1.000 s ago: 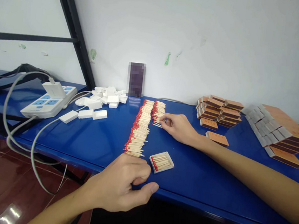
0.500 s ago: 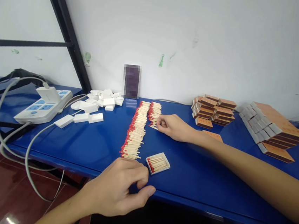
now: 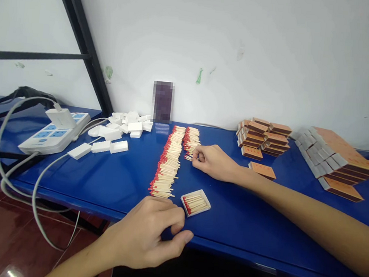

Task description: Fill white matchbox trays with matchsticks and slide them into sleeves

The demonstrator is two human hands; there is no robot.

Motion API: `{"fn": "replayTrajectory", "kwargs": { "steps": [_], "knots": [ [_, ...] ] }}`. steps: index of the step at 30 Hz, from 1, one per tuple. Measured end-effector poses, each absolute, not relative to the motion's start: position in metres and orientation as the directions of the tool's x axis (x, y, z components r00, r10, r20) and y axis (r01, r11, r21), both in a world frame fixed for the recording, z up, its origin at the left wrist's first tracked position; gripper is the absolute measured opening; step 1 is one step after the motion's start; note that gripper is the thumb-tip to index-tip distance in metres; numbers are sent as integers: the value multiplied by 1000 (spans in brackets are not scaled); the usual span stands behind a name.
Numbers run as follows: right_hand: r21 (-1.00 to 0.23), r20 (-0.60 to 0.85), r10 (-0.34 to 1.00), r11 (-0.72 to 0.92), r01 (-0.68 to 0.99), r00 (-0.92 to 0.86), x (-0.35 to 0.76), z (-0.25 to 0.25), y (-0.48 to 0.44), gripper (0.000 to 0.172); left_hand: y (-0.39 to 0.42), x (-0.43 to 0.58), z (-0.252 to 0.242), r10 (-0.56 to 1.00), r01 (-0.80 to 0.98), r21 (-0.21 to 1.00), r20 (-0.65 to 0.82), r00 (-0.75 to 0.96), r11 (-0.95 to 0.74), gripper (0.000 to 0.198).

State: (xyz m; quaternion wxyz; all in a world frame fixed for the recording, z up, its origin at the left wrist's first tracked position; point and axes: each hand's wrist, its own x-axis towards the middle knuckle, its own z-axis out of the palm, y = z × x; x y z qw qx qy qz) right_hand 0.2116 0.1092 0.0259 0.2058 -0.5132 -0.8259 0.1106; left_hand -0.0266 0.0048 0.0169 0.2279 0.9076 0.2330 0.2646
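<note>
My right hand [image 3: 213,161] pinches matches at the near end of the short row of red-tipped matches [image 3: 191,140]; only their red heads show beside the fingertips. Left of that lies a longer row of matches [image 3: 168,163]. An open white matchbox tray [image 3: 209,205] with several matches in it rests near the table's front edge. My left hand [image 3: 154,233] hovers at the front edge, just left of the tray, thumb and index finger apart, holding nothing.
The blue table [image 3: 108,179] bears a white power strip [image 3: 51,134] with cables at left, white trays [image 3: 135,126] at back left, orange matchbox sleeves [image 3: 277,138] at back right and a bigger stack of boxes [image 3: 346,150] at far right. A blurred dark rectangle [image 3: 163,101] stands against the wall.
My right hand has shifted slightly toward me, with match heads now showing by its fingertips. My left hand keeps nearly the same place and pose.
</note>
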Motion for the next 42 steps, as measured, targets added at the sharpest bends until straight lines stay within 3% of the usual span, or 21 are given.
{"fn": "replayTrajectory", "kwargs": {
  "steps": [20,27,42],
  "knots": [
    [-322,162,825,562,762,-541,223,39,110,13,5,-26,18,512,296,486,405,757,-822,25],
    [-363,233,885,463,808,-403,226,43,113,19,4,-26,18,515,292,498,400,758,-816,23],
    [-330,216,834,551,766,-507,218,37,130,23,5,-25,17,510,280,505,406,758,-817,23]
  ]
}}
